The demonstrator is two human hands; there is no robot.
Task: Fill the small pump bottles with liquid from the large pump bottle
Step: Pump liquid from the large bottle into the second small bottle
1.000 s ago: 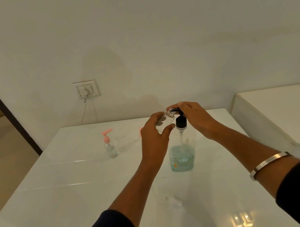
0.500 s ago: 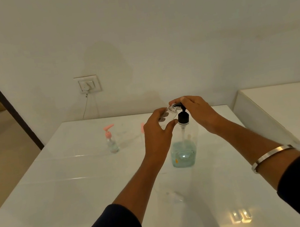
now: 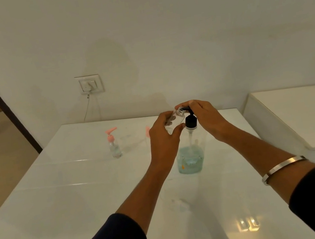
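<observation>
One pink-capped bottle [image 3: 113,144] stands left of hands.

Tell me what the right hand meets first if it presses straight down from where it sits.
The right hand rests over the large pump bottle; pressing straight down, it meets the black pump head first, apparently already under its fingers. Contact is partly hidden.

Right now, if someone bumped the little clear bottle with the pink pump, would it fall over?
Probably. The little clear bottle with the pink pump looks narrow and top-heavy, and seems nearly empty, so likely light. On the glossy white table it might also slide.
</observation>
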